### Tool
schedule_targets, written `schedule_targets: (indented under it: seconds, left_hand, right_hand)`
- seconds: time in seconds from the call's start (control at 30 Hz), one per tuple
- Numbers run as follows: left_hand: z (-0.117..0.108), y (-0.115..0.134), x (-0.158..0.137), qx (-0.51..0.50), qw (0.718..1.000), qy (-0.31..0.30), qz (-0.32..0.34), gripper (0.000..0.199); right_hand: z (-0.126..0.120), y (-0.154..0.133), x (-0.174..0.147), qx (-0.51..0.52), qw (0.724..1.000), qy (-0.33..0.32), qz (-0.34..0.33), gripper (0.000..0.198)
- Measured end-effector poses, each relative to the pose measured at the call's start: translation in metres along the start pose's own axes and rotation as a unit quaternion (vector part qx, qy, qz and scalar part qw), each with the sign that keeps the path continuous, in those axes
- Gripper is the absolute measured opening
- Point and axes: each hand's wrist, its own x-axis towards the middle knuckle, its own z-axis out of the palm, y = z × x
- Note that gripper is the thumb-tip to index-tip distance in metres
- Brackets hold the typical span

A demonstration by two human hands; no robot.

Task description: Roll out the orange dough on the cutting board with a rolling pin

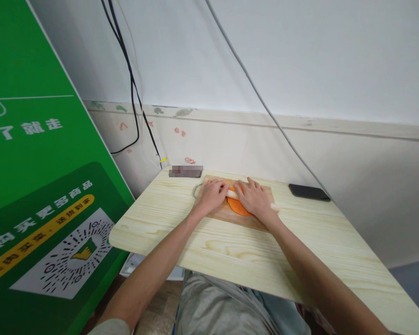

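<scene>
A flattened orange sheet that looks like dough or modelling clay (239, 208) lies on a wooden board (220, 213). Across it runs a pale rolling pin (232, 194), its right end sticking out past my right wrist. My left hand (213, 191) is closed over the pin's left part, fingers bent and thumb toward the orange sheet. On the pin's right part rests my right hand (254, 197), palm down with its fingers stretched out and spread. My hands cover much of the pin and part of the sheet.
The board lies on a light wood-grain table (209, 242) against the wall. A black phone (309, 191) lies at the back right, and a dark flat object (185, 172), partly blurred, at the back left. A grey cable (251, 83) slants down the wall. At left stands a green printed panel (38, 163).
</scene>
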Motion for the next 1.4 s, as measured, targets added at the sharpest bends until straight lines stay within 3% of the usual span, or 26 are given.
schedule_targets:
  seconds: [0.13, 0.23, 0.53, 0.83, 1.17, 1.4]
  left_hand:
    - [0.001, 0.000, -0.001, -0.009, 1.000, 0.010, -0.003, 0.021]
    - [0.002, 0.000, -0.001, -0.009, 1.000, 0.012, -0.006, 0.021]
    - [0.004, -0.004, 0.001, 0.006, 1.000, 0.008, 0.001, 0.027]
    - [0.004, -0.004, 0.000, -0.005, 1.000, 0.007, 0.000, 0.023]
    - [0.002, -0.003, 0.001, 0.006, 1.000, 0.002, 0.003, 0.027]
    - [0.003, -0.003, 0.000, -0.010, 1.000, 0.008, 0.007, 0.025]
  right_hand:
    - [-0.001, -0.015, -0.032, 0.000, 0.998, 0.061, 0.002, 0.055]
    - [-0.003, -0.020, -0.039, -0.002, 0.998, 0.065, -0.012, 0.052]
    - [-0.007, -0.001, 0.007, 0.002, 1.000, -0.018, 0.026, 0.053]
    - [0.003, -0.018, -0.036, 0.001, 0.995, 0.097, -0.011, 0.051]
    - [-0.009, -0.005, 0.000, 0.005, 1.000, -0.008, 0.028, 0.048]
    - [0.005, -0.013, -0.029, -0.004, 0.996, 0.083, -0.013, 0.048]
